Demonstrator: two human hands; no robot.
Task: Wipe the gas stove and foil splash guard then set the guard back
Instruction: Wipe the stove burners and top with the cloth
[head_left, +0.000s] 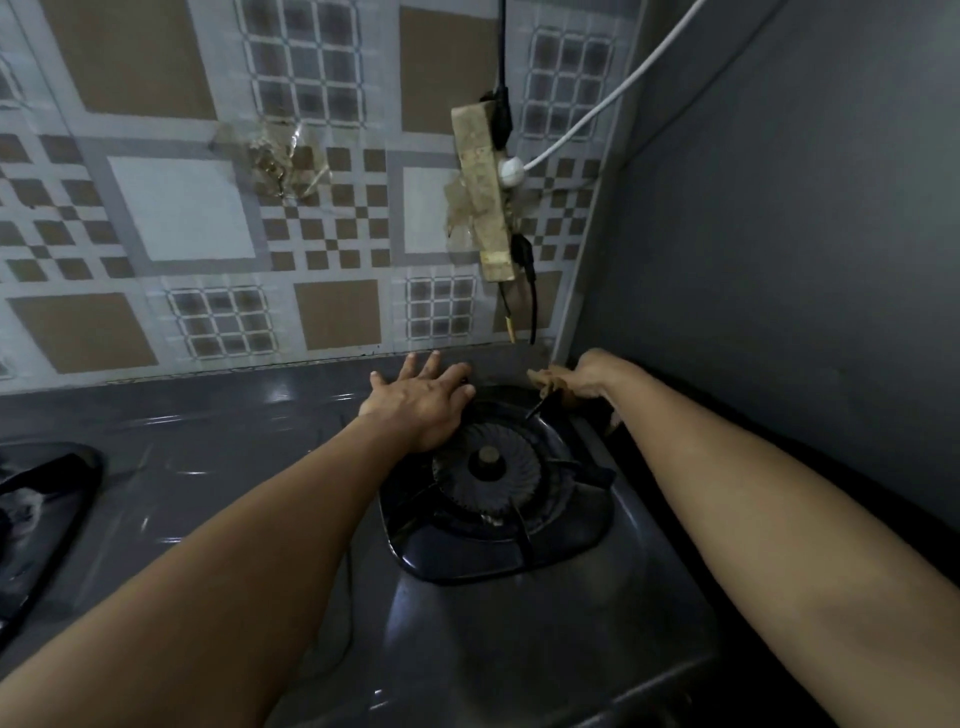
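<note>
Left hand (421, 402) lying flat, fingers spread, on stove (249, 467) beside burner (488, 467); right hand (589, 376) clutching brownish rag (548, 382) at far right corner.

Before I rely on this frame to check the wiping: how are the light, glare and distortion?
Head view: dim overall; small glare streaks on the stove top; wide-angle bending curves the tiled wall; the right hand and its cloth look slightly soft; the burner is dark but readable.

Dim, bluish light throughout; small white glints sit on the glossy grey metal gas stove top (218, 447). Wide-angle distortion bends the brown-and-white patterned wall tiles (182, 208), and detail is soft.
</note>
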